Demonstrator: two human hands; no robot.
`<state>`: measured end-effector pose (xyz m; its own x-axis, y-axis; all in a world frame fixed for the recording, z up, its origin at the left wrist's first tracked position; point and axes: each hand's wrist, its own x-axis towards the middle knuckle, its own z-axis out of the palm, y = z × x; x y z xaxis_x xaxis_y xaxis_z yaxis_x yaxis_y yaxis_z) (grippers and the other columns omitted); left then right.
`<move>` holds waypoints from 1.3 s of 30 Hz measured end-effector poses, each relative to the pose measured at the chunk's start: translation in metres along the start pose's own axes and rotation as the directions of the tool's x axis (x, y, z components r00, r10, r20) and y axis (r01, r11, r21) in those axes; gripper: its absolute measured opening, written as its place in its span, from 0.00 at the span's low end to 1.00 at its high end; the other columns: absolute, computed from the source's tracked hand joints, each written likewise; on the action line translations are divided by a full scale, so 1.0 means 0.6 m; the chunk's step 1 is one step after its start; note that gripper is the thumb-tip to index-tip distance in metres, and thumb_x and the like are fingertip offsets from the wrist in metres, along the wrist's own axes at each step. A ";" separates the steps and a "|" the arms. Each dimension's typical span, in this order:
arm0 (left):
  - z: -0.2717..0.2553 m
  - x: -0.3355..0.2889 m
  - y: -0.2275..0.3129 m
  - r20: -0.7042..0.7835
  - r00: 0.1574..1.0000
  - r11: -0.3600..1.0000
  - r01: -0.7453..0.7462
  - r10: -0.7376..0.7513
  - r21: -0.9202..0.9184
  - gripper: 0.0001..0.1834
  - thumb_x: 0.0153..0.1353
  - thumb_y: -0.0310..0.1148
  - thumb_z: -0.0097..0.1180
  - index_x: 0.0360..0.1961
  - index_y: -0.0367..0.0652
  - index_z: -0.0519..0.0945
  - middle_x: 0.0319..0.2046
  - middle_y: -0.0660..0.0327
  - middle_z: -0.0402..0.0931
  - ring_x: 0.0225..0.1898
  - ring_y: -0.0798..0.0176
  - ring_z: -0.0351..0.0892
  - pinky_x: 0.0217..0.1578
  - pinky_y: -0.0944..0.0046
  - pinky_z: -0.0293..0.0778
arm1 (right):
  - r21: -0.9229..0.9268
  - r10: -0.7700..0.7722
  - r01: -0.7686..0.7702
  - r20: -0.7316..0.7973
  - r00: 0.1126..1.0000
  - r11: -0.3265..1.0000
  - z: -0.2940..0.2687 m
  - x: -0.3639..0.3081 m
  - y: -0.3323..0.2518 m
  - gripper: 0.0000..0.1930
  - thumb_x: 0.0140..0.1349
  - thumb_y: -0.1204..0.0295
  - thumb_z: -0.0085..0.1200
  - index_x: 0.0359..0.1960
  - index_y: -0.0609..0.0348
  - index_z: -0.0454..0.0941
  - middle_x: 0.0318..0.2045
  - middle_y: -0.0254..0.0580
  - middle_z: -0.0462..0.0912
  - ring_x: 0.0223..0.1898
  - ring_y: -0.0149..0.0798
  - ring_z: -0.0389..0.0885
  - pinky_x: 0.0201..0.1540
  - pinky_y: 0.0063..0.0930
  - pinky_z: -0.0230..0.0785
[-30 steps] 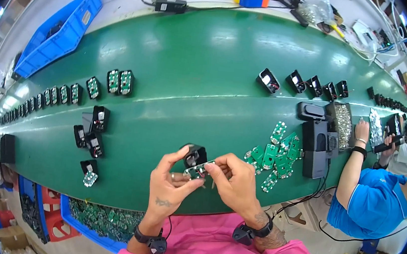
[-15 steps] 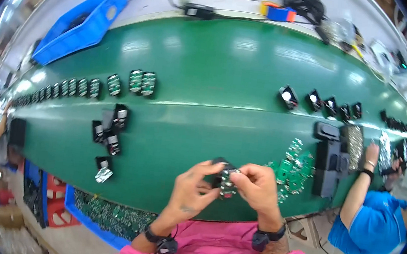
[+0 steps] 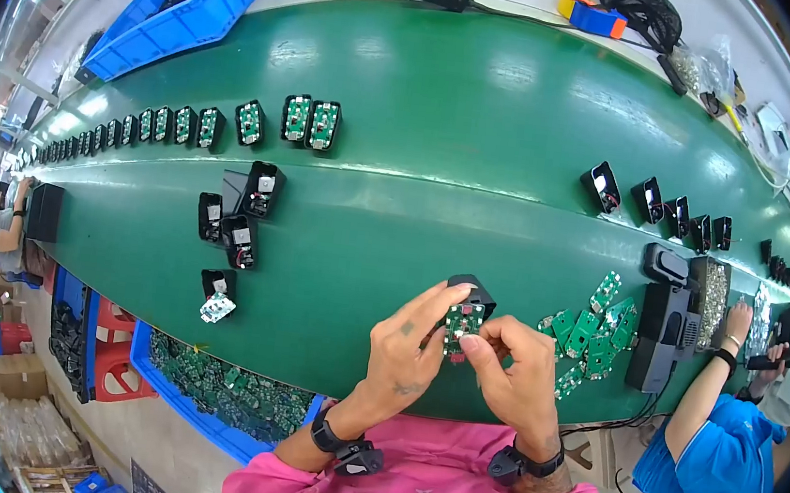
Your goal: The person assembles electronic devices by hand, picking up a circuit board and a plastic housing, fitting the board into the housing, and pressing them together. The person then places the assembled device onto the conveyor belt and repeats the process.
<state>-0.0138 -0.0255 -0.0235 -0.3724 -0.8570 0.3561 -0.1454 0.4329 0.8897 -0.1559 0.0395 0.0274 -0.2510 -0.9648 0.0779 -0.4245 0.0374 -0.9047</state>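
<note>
Above the near edge of the table, my left hand [image 3: 402, 352] wraps round a black plastic case [image 3: 475, 293] that tilts away from me. A green circuit board [image 3: 464, 323] lies across the front of the case, its components facing up. My right hand [image 3: 516, 363] pinches the board's lower right edge, thumb on its face. How far the board sits inside the case cannot be made out, since fingers cover its sides. To the right of my hands lies a loose pile of green circuit boards [image 3: 602, 335].
Left of my hands stand several open black cases [image 3: 262, 190] and one with a board [image 3: 216, 308] on it. Farther back runs a row of board-fitted cases [image 3: 249, 121]. Several open cases [image 3: 604, 189] and a dark device [image 3: 662, 335] stand right, beside a co-worker in blue [image 3: 722, 435].
The view has shifted, so the table's things appear displaced. In my hands, the board now faces up more squarely, and my right thumb has moved lower on it.
</note>
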 end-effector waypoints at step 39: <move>-0.024 0.031 -0.005 0.016 0.935 0.876 0.339 -0.355 -0.342 0.11 0.70 0.26 0.52 0.52 0.37 0.75 0.35 0.56 0.81 0.20 0.74 0.76 0.14 0.74 0.72 | 0.285 0.039 -0.038 0.002 0.999 0.958 0.079 0.058 0.045 0.16 0.69 0.76 0.51 0.57 0.58 0.74 0.22 0.36 0.73 0.23 0.29 0.71 0.28 0.28 0.67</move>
<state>-0.0070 -0.0468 -0.0155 -0.3113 -0.9502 0.0123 0.0602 -0.0068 0.9982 -0.1348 -0.0052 -0.0140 -0.2651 -0.9633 0.0418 -0.1493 -0.0018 -0.9888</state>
